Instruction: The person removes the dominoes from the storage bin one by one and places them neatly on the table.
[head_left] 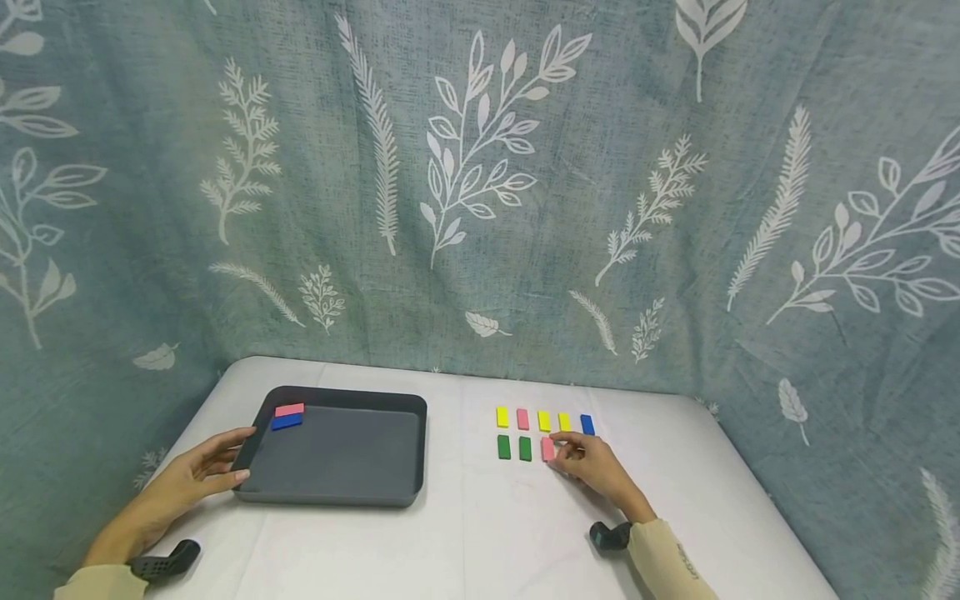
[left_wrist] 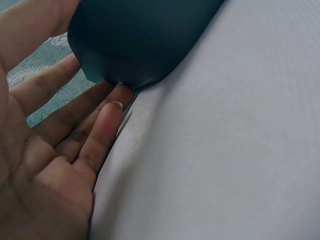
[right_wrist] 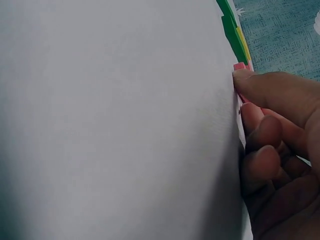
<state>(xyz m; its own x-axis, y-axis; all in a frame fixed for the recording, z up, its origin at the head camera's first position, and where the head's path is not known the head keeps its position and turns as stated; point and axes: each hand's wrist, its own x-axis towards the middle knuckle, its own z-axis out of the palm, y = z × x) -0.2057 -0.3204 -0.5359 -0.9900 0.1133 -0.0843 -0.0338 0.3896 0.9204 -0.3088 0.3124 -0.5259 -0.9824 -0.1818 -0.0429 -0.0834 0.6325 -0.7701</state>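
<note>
My right hand (head_left: 592, 465) pinches a pink block (head_left: 547, 450) between thumb and fingertips, at the right end of the front row. In the right wrist view, the thumb lies against this block's end (right_wrist: 240, 66), and the other fingers are curled beneath. Left of it lie two green blocks (head_left: 525, 449). My left hand (head_left: 191, 477) rests against the left side of a dark grey tray (head_left: 330, 502), its fingers loosely extended. Fingertips touch the tray's lower edge in the left wrist view. Inside, a pink block (head_left: 289, 410) and a blue block (head_left: 287, 422) lie together at the back left.
Behind the front row lies another row with yellow blocks (head_left: 502, 417), a pink block (head_left: 522, 419) and a blue block (head_left: 587, 425) at its right end. White cloth (head_left: 360, 550) covers the table. A leaf-patterned green-blue curtain (head_left: 480, 283) hangs around its back and sides.
</note>
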